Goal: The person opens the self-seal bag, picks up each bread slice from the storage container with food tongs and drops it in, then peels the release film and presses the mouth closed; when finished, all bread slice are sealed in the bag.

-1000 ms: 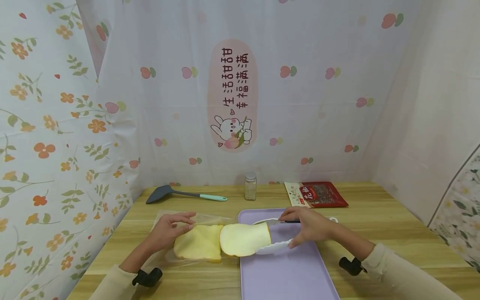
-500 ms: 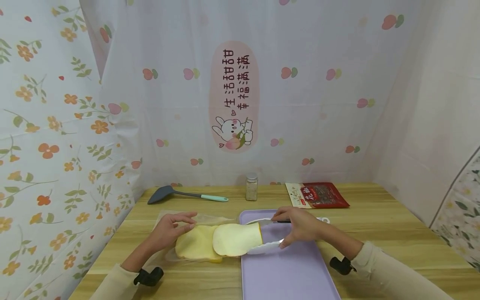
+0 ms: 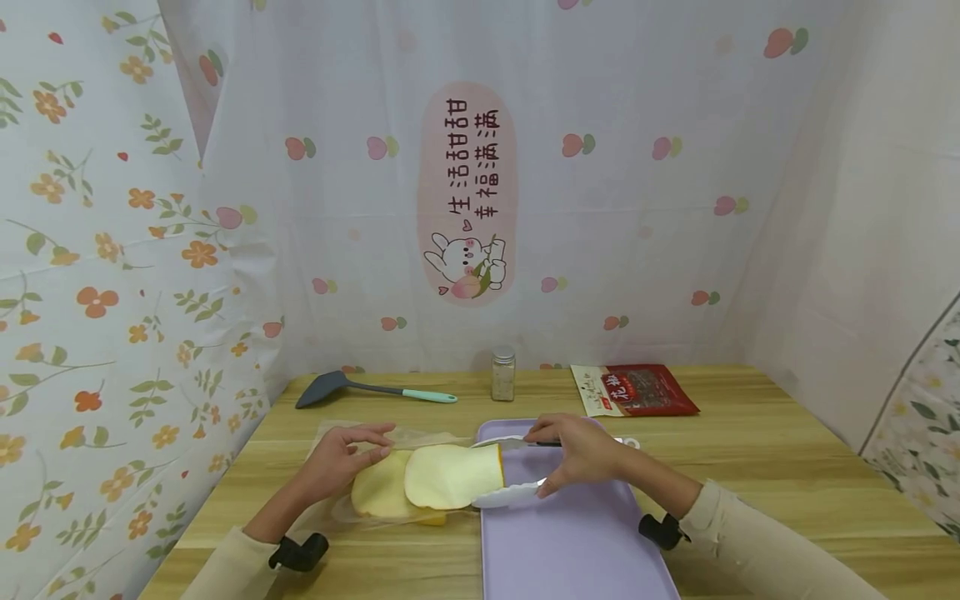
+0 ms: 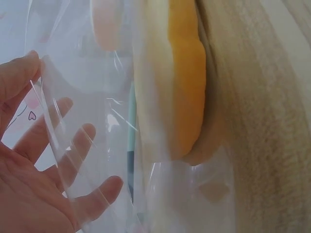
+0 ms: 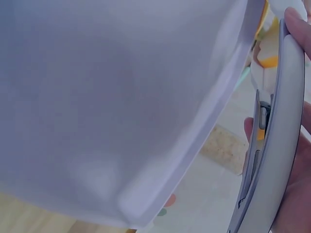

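My left hand (image 3: 341,460) pinches the edge of a clear plastic bag (image 4: 109,77) between thumb and forefinger, its other fingers spread behind the film. Inside the bag lies yellow-crusted sliced bread (image 3: 377,490). A pair of tongs (image 3: 508,497) with white scalloped heads is gripped in my right hand (image 3: 583,454), thumb on one arm and fingers on the other. A pale bread slice (image 3: 453,477) sits between the tong heads, partly overlapping the bread at the bag's mouth. Whether the slice rests on that bread or hangs just above it, I cannot tell.
Under the tongs lies a lilac tray (image 3: 570,550), its left edge beside the bag. Behind stand a spice jar (image 3: 503,377), a dark turner (image 3: 375,388) with a mint handle and a red packet (image 3: 637,390). Patterned curtains border the wooden table (image 3: 765,500).
My right hand has moved left with the tongs, carrying the slice from over the tray's edge further over the bagged bread. My left hand has stayed nearly in place.
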Demonstrator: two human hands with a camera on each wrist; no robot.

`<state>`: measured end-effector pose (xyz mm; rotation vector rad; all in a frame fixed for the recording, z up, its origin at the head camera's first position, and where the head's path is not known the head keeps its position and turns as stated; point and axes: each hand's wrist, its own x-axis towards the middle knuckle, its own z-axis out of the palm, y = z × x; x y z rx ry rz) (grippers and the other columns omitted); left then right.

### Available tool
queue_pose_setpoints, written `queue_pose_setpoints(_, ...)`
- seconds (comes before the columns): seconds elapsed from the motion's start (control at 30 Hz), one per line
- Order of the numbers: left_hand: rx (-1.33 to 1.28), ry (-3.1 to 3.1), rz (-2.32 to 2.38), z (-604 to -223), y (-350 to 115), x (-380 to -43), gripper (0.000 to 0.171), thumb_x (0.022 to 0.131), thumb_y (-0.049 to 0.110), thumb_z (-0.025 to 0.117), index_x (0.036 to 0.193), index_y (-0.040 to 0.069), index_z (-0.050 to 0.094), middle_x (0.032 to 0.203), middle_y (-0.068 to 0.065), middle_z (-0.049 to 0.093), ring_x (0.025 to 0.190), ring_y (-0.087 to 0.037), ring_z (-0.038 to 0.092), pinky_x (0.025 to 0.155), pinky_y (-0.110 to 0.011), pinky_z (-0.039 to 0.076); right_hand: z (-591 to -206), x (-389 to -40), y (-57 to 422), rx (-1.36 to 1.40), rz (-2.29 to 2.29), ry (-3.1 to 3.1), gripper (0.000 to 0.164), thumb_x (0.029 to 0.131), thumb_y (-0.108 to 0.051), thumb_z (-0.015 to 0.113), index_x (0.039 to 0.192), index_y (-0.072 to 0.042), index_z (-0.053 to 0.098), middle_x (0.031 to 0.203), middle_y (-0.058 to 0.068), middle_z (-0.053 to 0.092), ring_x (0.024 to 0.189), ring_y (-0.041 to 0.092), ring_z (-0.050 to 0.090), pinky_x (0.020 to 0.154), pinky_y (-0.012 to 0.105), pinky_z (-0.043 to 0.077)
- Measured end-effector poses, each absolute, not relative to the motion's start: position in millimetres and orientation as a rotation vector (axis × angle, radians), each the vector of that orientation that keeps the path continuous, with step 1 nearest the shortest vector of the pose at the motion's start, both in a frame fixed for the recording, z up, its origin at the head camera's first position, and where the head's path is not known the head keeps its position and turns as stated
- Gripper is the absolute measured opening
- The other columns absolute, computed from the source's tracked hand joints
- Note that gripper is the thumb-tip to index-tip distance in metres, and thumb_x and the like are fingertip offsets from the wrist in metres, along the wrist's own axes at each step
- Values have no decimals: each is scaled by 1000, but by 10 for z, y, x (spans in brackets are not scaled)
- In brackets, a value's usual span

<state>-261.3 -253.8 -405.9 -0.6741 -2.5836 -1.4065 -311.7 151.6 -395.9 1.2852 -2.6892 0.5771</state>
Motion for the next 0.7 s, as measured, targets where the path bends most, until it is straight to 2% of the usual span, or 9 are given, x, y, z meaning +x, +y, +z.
queue_pose_setpoints(0.17, -680, -2582, -1411, -4046, -2536, -2615, 17, 94, 16, 68, 103, 5, 77, 134, -20, 60, 129, -46, 49, 92, -79, 31, -3990, -3144, 1479, 1304, 608, -2691, 75, 63, -56, 89, 123, -13, 72, 118, -8, 63, 111, 15, 59, 88, 36, 51)
queue_pose_setpoints(0.7, -692, -2570, -1398, -4037, -2518, -2618, 15, 94, 18, 69, 102, 7, 78, 134, -20, 60, 128, -47, 50, 90, -80, 32, -4003, -3168, 1202, 1341, 670, -2715, 76, 64, -53, 90, 124, -11, 71, 120, -7, 63, 111, 14, 59, 91, 35, 50)
